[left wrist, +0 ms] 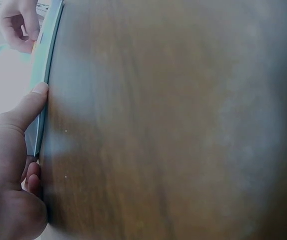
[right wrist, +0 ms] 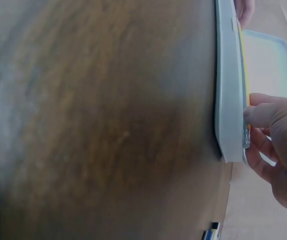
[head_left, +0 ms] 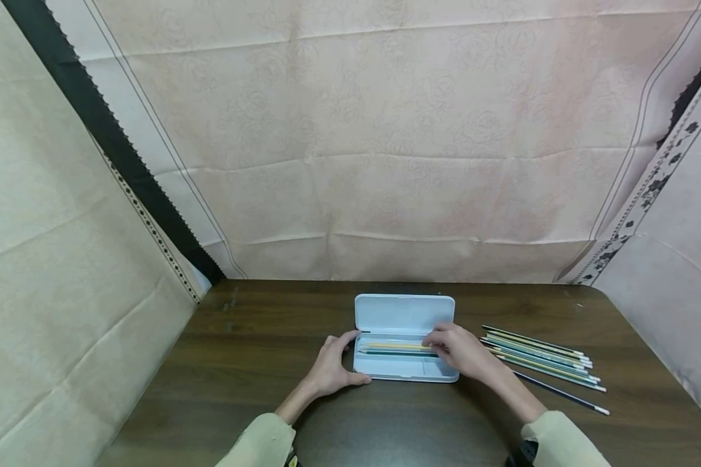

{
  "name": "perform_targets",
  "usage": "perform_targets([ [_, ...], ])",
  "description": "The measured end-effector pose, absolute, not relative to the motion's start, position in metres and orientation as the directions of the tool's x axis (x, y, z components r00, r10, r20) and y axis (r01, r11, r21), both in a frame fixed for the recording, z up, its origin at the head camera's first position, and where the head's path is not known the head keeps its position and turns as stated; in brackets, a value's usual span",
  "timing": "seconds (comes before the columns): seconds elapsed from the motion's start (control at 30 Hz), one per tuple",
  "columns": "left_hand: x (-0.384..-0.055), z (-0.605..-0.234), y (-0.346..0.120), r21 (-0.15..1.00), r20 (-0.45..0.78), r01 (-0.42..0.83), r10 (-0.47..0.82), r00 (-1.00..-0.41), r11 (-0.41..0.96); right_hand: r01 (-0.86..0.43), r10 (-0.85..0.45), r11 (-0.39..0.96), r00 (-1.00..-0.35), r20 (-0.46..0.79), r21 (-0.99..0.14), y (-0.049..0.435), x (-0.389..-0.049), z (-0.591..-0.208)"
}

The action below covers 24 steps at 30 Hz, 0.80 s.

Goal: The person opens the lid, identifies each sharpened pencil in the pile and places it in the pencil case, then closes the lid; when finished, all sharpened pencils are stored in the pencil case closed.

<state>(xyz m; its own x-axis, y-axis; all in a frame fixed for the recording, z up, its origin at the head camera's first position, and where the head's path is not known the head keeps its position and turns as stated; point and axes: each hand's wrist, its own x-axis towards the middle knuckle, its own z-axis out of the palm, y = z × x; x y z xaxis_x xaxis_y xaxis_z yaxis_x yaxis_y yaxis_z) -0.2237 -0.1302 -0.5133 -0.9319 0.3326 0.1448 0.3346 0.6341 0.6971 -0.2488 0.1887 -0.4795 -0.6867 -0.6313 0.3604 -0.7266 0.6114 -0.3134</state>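
A light blue pencil case [head_left: 394, 369] lies on the table with its lid [head_left: 403, 312] raised at the back. Several pencils [head_left: 394, 352], yellow and dark green among them, lie lengthwise inside. My left hand [head_left: 330, 368] grips the case's left end, thumb at the front edge and fingers towards the back corner. Over the right part of the case, my right hand [head_left: 458, 348] pinches a yellow pencil [right wrist: 244, 65] near its eraser end, between thumb and fingers. In the right wrist view that pencil runs along the case's length. The right hand covers the case's right inner part.
To the right of the case lies a bundle of pencils [head_left: 540, 358] in green, teal and yellow, with white erasers. A dark pencil [head_left: 561, 391] lies apart in front of them. Cloth [head_left: 397, 194] hangs behind the brown table [head_left: 269, 337] and at both sides.
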Motion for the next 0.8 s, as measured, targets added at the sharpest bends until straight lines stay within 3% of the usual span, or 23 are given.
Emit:
perform_targets([
  [0.8,-0.2227,-0.5127,-0.1305,0.701,0.151,0.339,0.334,-0.931,0.628,-0.730,-0.648,0.603,-0.683,0.337,-0.322,0.1853,-0.2519,-0.4799],
])
